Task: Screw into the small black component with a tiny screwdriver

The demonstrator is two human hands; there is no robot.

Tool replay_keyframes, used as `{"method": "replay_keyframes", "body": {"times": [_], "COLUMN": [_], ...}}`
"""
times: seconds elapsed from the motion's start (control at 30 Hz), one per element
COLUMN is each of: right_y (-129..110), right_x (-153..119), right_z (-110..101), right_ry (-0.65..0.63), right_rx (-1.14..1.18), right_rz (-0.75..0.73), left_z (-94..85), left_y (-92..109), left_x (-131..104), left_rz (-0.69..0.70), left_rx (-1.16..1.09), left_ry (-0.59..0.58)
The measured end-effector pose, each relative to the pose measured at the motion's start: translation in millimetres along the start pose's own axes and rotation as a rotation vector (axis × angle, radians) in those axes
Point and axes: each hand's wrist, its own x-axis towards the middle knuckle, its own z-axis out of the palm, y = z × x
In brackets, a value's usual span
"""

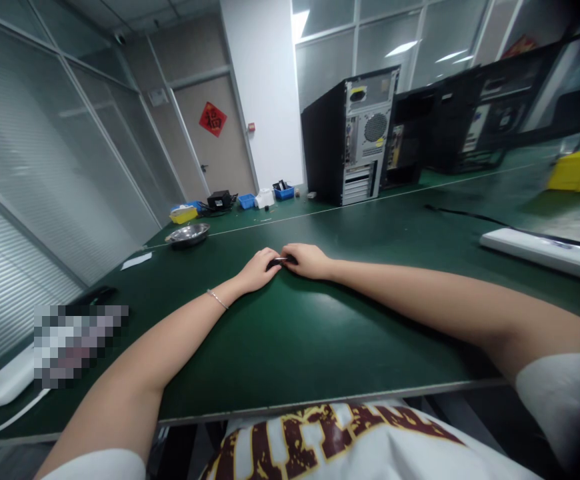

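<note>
Centrally, a small dark object (274,263) being held low over the green desk (320,333), left hand (261,268) and right hand (308,261) being kept nearly together, fingers being closed on its ends.

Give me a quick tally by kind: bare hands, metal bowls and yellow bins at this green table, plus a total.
Left hand and right hand: 2
Metal bowl: 1
Yellow bins: 2
Total: 5

head-worn view, facing forward and down, arms reaching away
</note>
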Motion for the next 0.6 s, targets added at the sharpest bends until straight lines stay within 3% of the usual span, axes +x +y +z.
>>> {"method": "replay_keyframes", "body": {"times": [0.6], "right_y": [0.5], "right_x": [-0.4], "right_z": [-0.2], "right_ry": [0.006], "right_rx": [-0.006], "right_rz": [-0.005], "left_z": [-0.8], "left_y": [1.9], "left_x": [0.1], "left_rz": [-0.002], "left_rx": [0.006], "left_ry": [-0.012]}}
